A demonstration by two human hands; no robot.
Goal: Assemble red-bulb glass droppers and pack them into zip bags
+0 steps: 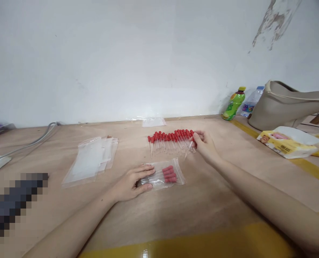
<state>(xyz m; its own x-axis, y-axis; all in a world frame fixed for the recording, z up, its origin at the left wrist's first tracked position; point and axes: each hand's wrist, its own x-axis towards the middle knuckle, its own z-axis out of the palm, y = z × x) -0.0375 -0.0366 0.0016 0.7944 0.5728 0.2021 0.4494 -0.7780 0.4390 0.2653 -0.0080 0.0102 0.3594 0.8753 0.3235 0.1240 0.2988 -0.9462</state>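
Observation:
A clear zip bag holding several red-bulbed droppers lies flat on the brown-covered table. My left hand grips its left end, with fingers over the upper side and the thumb near the lower edge. Behind the bag, loose droppers lie side by side in a row, red bulbs toward the wall and clear tips toward me. At the row's right end my right hand pinches a dropper, whose clear stem slants down from the fingers. Part of its bulb is hidden by the fingertips.
Flat clear bags are stacked at the left, and another bag lies by the wall. A green bottle, a clear bottle, a beige bag and a tissue pack stand at the right. A cable runs at the left.

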